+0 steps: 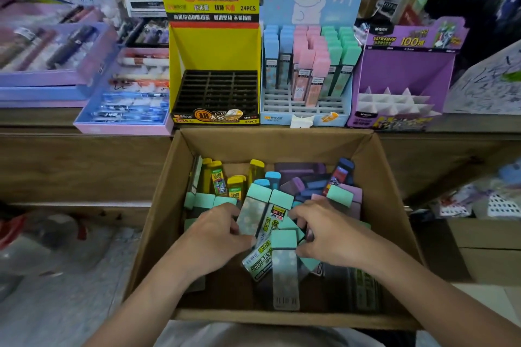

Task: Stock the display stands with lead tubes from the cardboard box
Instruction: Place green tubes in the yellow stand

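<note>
Cardboard box (390,194): it sits open directly below the camera in the head view, against a wooden counter (84,158). Inside lies a loose pile of lead tubes (307,182), with yellow ones at the rear left, purple and dark ones at the rear right, and mint-capped ones in the middle.

Left hand (217,232): it is inside the box at centre left. Its fingers curl against the left edge of a mint-capped tube (251,213) with a pale flower print, grasping it.

Right hand (331,236): it is inside the box at centre right, with the fingers bent down among the tubes. The thumb touches the cap of a second mint tube (285,267), which lies lengthwise toward the near wall. Whether this hand grips anything cannot be determined.

Display stands: three stand side by side on the counter behind the box.
- The yellow stand (214,49) is at the left and carries a black grid insert.
- The blue stand (277,118) is in the middle and has a rabbit header. It holds upright blue, pink and mint tubes in its rear rows.
- The purple stand (406,72) is at the right and carries a white divider insert.

A pen tray (124,124) lies left of the yellow stand.
</note>
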### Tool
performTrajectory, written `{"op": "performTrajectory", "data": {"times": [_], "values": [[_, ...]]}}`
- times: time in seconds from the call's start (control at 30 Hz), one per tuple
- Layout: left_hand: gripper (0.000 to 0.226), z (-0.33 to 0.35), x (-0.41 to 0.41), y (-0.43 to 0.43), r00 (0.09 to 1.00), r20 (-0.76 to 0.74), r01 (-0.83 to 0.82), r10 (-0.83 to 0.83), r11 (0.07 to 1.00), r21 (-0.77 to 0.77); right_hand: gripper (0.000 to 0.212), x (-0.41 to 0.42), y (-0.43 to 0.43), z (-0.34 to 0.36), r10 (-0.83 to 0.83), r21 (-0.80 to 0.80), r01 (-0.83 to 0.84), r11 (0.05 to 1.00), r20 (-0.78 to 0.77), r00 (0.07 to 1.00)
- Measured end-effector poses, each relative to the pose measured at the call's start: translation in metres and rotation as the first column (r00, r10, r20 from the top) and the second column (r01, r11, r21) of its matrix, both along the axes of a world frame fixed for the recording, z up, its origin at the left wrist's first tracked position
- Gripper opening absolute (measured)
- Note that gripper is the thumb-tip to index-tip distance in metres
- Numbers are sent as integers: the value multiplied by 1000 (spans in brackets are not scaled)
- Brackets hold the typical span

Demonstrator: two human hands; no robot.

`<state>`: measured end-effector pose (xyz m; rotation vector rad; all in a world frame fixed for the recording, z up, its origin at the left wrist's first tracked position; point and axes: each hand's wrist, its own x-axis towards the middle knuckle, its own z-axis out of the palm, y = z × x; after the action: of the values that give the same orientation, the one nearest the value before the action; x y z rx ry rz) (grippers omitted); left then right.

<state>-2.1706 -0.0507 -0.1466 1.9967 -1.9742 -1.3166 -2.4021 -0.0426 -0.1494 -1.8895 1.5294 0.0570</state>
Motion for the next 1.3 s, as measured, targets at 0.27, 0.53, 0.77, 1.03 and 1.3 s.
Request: {"op": "performTrajectory", "data": {"times": [0.27,0.53,0.77,1.03,1.3], "values": [[52,1,3,11,999,48,4,-4,1000,-2,57,10,11,8,-39,98,33,995,61,997],[52,3,3,11,999,34,25,-29,992,121,56,14,21,7,4,54,0,999,-70,998],[35,3,2,11,998,46,45,-52,988,146,68,18,23,5,103,25,-101,995,-205,973],[54,-1,-3,10,990,36,125,-135,973,194,75,24,17,6,14,13,-14,1000,-50,999],[43,-7,-2,12,981,28,182,-193,958,223,63,29,16,-2,-165,-94,158,983,-75,983]]}}
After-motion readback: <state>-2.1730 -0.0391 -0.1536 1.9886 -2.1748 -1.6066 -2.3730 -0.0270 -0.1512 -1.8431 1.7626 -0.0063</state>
